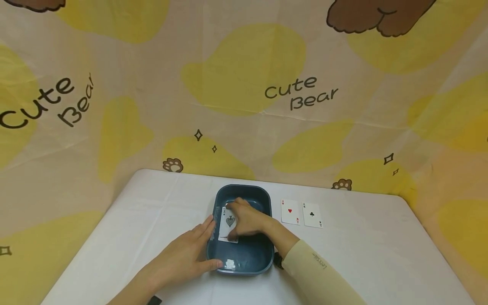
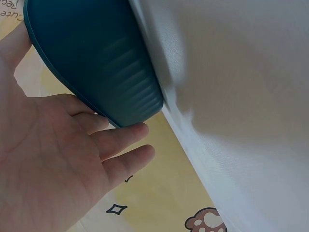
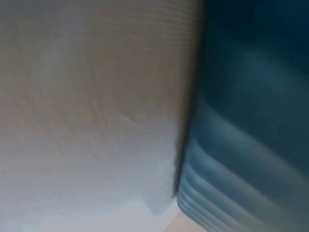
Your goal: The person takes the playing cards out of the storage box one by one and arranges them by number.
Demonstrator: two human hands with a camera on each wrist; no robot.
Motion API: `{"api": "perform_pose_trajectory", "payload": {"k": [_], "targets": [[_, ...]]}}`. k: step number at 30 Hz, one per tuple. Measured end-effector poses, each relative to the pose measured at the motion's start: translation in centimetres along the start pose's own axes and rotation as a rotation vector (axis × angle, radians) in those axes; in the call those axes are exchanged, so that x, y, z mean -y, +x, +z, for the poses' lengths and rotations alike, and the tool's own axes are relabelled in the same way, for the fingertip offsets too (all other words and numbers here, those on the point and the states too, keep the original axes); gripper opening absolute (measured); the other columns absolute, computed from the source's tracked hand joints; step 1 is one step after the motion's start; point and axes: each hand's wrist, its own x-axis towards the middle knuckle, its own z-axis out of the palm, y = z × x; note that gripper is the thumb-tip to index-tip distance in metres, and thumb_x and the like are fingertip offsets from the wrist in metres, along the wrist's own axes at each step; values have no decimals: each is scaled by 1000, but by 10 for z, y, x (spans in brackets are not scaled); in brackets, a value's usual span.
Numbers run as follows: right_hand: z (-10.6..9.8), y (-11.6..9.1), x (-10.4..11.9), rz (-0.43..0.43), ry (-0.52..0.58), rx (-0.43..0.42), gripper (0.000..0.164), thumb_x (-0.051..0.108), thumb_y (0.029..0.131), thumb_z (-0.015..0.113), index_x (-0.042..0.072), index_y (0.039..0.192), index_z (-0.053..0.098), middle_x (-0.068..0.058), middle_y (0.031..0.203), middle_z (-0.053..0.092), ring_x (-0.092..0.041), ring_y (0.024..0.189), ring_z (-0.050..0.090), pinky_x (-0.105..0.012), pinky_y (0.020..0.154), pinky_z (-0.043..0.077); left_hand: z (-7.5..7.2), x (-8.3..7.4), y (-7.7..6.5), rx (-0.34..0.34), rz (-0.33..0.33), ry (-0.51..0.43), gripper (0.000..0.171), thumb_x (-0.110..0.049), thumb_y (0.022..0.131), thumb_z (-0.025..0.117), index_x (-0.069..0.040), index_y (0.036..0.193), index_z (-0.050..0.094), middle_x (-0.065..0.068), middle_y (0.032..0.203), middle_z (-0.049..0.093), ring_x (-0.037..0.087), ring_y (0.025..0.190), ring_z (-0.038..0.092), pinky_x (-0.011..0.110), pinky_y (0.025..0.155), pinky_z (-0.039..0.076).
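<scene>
A dark blue rectangular basin (image 1: 248,262) with rounded corners stands on the white table. Inside it, my right hand (image 1: 248,218) pinches an ace of spades playing card (image 1: 228,220) by its top and bottom ends, fingers at the top and thumb below. An edge of what looks like another card shows underneath. My left hand (image 1: 187,253) rests against the basin's left side, fingers extended along the wall and thumb by the near rim. In the left wrist view, the fingers (image 2: 120,140) touch the basin's ribbed outer wall (image 2: 111,72). The right wrist view shows only the basin's side (image 3: 251,125) and tablecloth.
To the right of the basin lie an ace of hearts (image 1: 290,212) and an ace of clubs (image 1: 312,214), face up side by side. A small black object (image 1: 278,260) shows beside the right sleeve. Behind the table (image 1: 354,250) hangs a printed cloth (image 1: 244,127).
</scene>
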Motion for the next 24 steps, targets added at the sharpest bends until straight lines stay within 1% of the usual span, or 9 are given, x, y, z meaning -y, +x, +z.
{"api": "perform_pose_trajectory", "payload": {"k": [3,6,10,16,24], "targets": [[-4,-1,2,-15,2,-18,89,30,68,94,1,144,58,-11,130,58,-21,110,53,-33,94,52,0,0,-1,2,2,1,107,-71,89,68,-3,164,33,10,172,25,39,150,39,60,114,41],[-10,-4,3,-21,7,-33,88,31,70,93,2,145,58,-11,131,58,-20,109,52,-31,89,51,0,1,-1,5,1,-1,107,-72,89,67,-4,164,32,8,173,24,39,150,38,60,114,41],[-18,-9,4,-27,43,-51,85,32,72,90,5,146,58,-10,133,58,-20,109,52,-31,85,50,0,0,-2,7,-1,-6,108,-73,89,66,-4,164,31,8,173,23,39,151,38,60,115,40],[-29,-19,2,-46,96,-83,84,31,73,90,5,146,57,-10,132,57,-19,106,52,-32,84,50,-1,-1,-1,8,-7,-10,108,-71,89,68,-4,164,31,9,173,24,40,150,38,61,115,40],[-43,-33,-3,-60,103,-120,86,33,70,90,5,145,59,-12,136,57,-26,117,48,-37,86,48,1,-1,0,10,-20,-4,108,-72,88,69,-4,164,32,8,173,24,40,150,38,61,115,40]]}}
